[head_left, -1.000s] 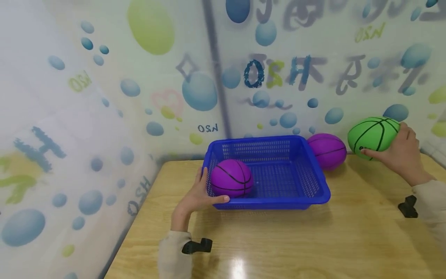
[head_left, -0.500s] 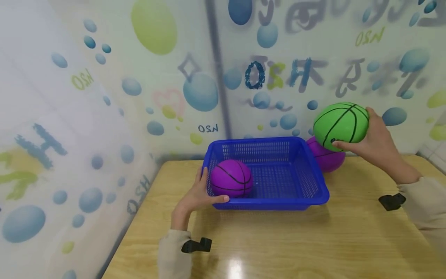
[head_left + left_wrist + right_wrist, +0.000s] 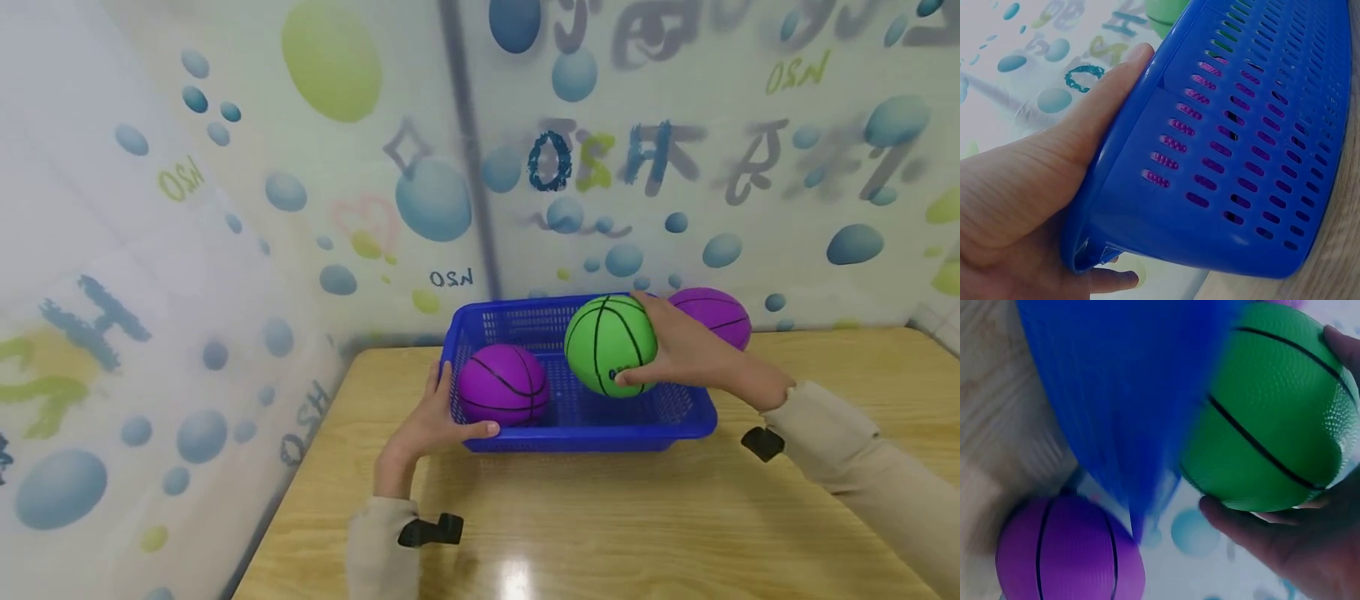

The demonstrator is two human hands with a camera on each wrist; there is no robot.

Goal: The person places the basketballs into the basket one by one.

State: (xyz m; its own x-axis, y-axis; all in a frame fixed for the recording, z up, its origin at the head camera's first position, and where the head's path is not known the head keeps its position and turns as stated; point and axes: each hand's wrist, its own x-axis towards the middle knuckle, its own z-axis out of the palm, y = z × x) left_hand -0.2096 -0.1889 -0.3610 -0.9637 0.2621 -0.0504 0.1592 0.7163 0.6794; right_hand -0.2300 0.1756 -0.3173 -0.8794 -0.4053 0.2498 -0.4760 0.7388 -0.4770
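Observation:
In the head view a blue plastic basket [image 3: 570, 437] with slotted walls stands on the wooden table. My left hand [image 3: 427, 425] grips its front left corner, thumb over the rim; the left wrist view shows the slotted wall [image 3: 1222, 206] close up. A purple ball [image 3: 502, 385] with black lines sits in the basket's left part. My right hand [image 3: 693, 350] holds a green ball [image 3: 609, 346], also lined in black, over the basket's right half. In the right wrist view, fingers and thumb spread round the green ball [image 3: 1272, 419], beside the blurred basket wall [image 3: 1116, 394].
A second purple ball [image 3: 712, 317] lies on the table [image 3: 600, 517] behind the basket's right side, partly hidden by my right hand. A wall [image 3: 360, 167] printed with bubbles and letters rises along the back and left. Dark wrist mounts [image 3: 431, 530] sit at both cuffs.
My right hand has carried the green ball leftward, from the right end of the table past the outer purple ball to above the basket. The left hand and basket have stayed in place.

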